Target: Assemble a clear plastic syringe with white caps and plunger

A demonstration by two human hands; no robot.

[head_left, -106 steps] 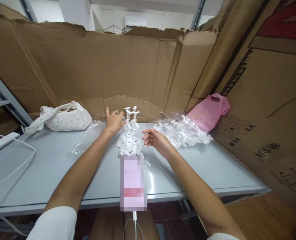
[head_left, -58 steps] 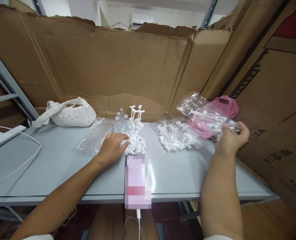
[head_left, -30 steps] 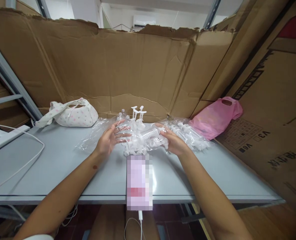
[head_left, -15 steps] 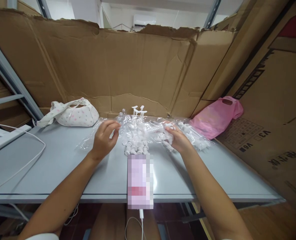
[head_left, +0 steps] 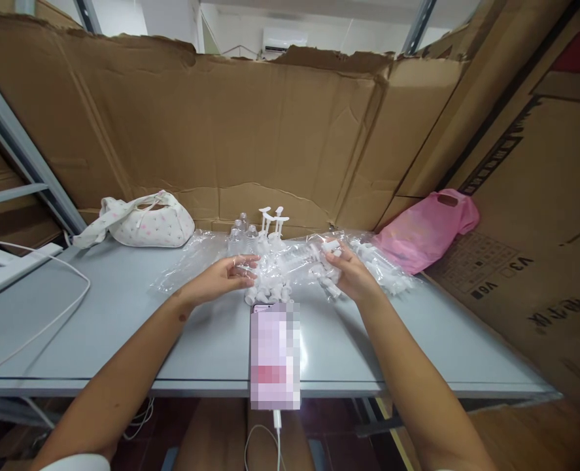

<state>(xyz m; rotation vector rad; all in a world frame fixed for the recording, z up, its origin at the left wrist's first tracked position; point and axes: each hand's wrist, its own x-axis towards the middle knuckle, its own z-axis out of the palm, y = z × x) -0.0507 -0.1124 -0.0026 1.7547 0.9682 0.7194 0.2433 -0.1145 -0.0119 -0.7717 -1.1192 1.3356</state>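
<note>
A clear plastic bag of white syringe-like parts (head_left: 292, 263) is stretched between my two hands above the grey table (head_left: 123, 327). My left hand (head_left: 225, 278) pinches its left end, fingers curled on the film. My right hand (head_left: 348, 275) grips its right end. Under the bag lies a heap of small white caps (head_left: 268, 292). Behind it stand small clear bottles (head_left: 243, 237) and two upright white plungers (head_left: 271, 221).
A second clear bag of white parts (head_left: 385, 271) lies at the right, with a pink plastic bag (head_left: 429, 229) beyond it. An empty clear bag (head_left: 184, 261) and a white handbag (head_left: 142, 222) lie at the left. A phone (head_left: 274, 353) sits at the front edge. Cardboard walls surround the table.
My right hand fetched a clear bag of white parts from the right and brought it over the cap heap. My left hand left the caps and took the bag's left end.
</note>
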